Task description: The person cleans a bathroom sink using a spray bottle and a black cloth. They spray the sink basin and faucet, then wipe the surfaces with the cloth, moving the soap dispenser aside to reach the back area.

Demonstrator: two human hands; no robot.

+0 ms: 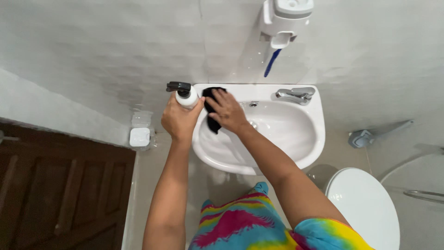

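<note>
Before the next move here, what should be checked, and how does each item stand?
1. Left hand grips the bottle: ok.
2. Bottle upright at the sink rim: ok.
3. Right hand presses the black cloth on the sink's left side: ok.
4. Tap off, no stream seen: ok.
5. Basin wet or soapy: cannot tell.

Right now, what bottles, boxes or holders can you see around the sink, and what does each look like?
Spray bottle: white with a black trigger top, held by the left hand at the sink's left rim.
Wall holder: white plastic, above the tap, a blue toothbrush hanging from it.
Small container: clear with a white square lid, on the floor by the wall.
</note>
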